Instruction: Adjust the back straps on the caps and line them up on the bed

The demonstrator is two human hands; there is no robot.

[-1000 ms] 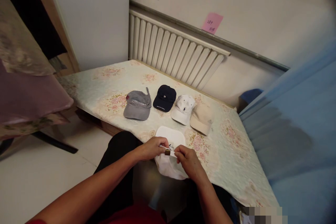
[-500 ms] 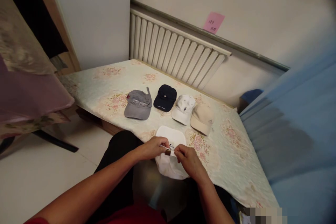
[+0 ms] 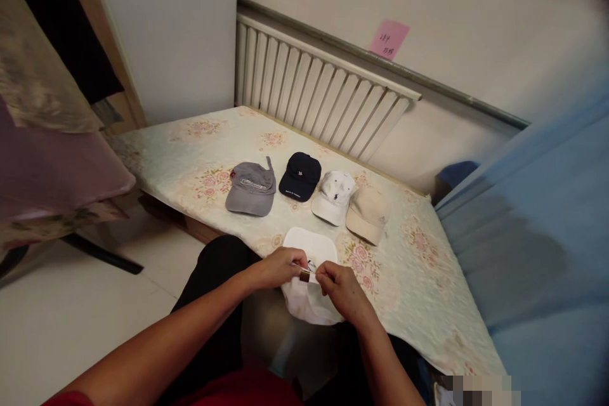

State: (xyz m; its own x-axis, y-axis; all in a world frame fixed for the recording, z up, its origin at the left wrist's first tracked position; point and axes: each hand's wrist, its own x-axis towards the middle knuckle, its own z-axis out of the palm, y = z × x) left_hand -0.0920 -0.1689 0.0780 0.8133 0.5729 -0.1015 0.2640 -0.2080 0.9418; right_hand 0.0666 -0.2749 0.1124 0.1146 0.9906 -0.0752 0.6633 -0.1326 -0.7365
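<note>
A white baseball cap (image 3: 311, 304) lies at the near edge of the bed, its brim pointing away from me and its back strap towards me. My left hand (image 3: 280, 266) pinches the strap beside a brass-coloured buckle (image 3: 304, 276). On the other side of the buckle, my right hand (image 3: 345, 288) grips the strap's end between thumb and fingers. Beyond them rest a grey cap (image 3: 252, 190), a navy cap (image 3: 301, 177), a second white cap (image 3: 333, 198) with a small dark logo, and a beige cap (image 3: 366, 216) touching it.
The caps lie on a bed with a floral cover (image 3: 428, 292). A white radiator (image 3: 314, 89) runs along the wall behind it. Blue curtain (image 3: 547, 247) hangs at the right. Draped cloth (image 3: 57, 171) stands at the left, above the pale floor (image 3: 95, 317).
</note>
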